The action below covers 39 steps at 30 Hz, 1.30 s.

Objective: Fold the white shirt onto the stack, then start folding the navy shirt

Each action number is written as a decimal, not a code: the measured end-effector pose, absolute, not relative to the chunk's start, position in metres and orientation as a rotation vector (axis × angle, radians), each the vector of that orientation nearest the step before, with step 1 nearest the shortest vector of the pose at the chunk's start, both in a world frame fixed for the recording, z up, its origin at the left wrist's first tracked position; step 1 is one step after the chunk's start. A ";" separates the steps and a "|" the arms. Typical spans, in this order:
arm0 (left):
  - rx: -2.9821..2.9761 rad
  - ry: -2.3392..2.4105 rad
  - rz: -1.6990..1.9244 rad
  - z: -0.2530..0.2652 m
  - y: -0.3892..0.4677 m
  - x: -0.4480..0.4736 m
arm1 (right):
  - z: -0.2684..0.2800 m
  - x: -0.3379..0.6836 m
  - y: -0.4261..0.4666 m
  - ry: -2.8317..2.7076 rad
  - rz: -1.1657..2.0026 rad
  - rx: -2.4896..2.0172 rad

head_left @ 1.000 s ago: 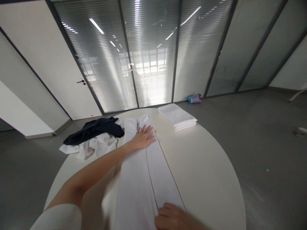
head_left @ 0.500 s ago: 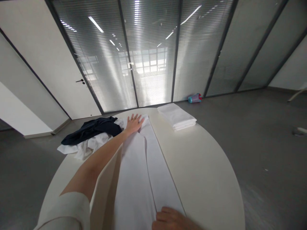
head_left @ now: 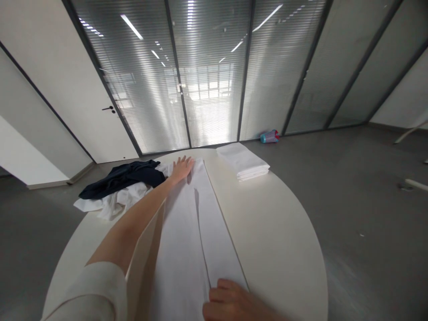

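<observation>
Head view: a glass partition with blinds (head_left: pixel 214 89) stands beyond the long white cloth (head_left: pixel 180 249), the landmark for everything else. Under that cloth is a round white counter (head_left: pixel 277 232), and the cloth lies lengthwise on it, near end towards the person, with a fold line along its length. Left of the cloth's far part sits a navy garment (head_left: pixel 123 178), heaped on crumpled white fabric (head_left: pixel 123 199). Right of its far end rests a folded white stack (head_left: pixel 244 160), squared up, perhaps to stay neat and apart from the loose heap. At the cloth's near end, the right hand (head_left: pixel 224 299) has its fingers curled in; their tips are hidden, so I cannot tell whether they pinch or only press, though anchoring seems likely. At the far end, the left hand (head_left: pixel 183 169) lies with fingers spread, gripping nothing, presumably flattening the fabric. Smallest, beyond the folded stack, a blue-and-red cylindrical object (head_left: pixel 269 136) lies on the floor.
</observation>
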<state>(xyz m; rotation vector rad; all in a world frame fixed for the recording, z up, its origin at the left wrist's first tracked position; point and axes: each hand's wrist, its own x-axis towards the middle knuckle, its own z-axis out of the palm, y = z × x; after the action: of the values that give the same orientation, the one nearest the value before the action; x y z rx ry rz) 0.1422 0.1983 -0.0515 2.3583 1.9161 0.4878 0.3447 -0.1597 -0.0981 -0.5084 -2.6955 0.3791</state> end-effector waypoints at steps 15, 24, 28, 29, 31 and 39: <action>2.805 1.295 0.376 -0.078 0.099 0.206 | -0.064 0.282 -0.124 -2.710 -0.306 -0.049; 2.634 1.690 0.691 -0.050 0.150 0.163 | -0.102 0.274 -0.122 -2.713 -0.388 -0.011; 2.387 2.022 0.621 -0.038 0.197 0.113 | -0.108 0.271 -0.120 -2.656 -0.389 0.005; 2.345 2.052 0.574 -0.036 0.207 0.103 | -0.109 0.271 -0.119 -2.648 -0.394 0.004; 2.297 2.057 0.480 -0.033 0.224 0.087 | -0.111 0.270 -0.118 -2.651 -0.402 -0.005; 2.273 2.035 0.379 -0.036 0.247 0.093 | -0.114 0.265 -0.115 -2.626 -0.540 -0.031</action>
<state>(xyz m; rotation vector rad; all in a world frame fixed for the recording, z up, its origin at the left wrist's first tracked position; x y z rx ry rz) 0.0927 0.2471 -0.0363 2.2726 2.0349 0.3789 0.2651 -0.1153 -0.1138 -0.0310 -2.6257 -0.5399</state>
